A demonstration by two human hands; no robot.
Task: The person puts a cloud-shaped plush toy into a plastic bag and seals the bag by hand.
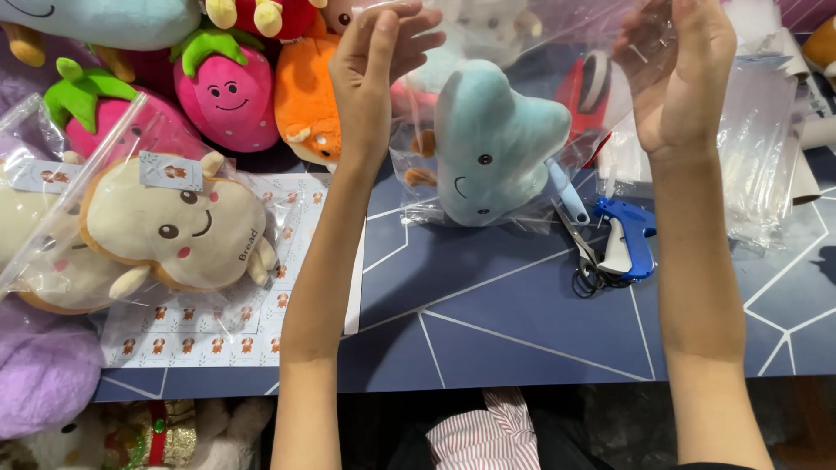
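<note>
Nearest us, our forearms rise over the dark blue table [522, 322]. Our left hand [379, 65] and right hand [679, 74] are both closed in a pinch on the top corners of a clear plastic bag [522, 52], held up between them. Inside hangs a pale blue star plush [492, 144]. Just right of it lie scissors [579, 239] and a blue tagging gun [629, 239]. At left, a bagged toast plush [165, 226] rests on a sticker sheet [252, 322].
</note>
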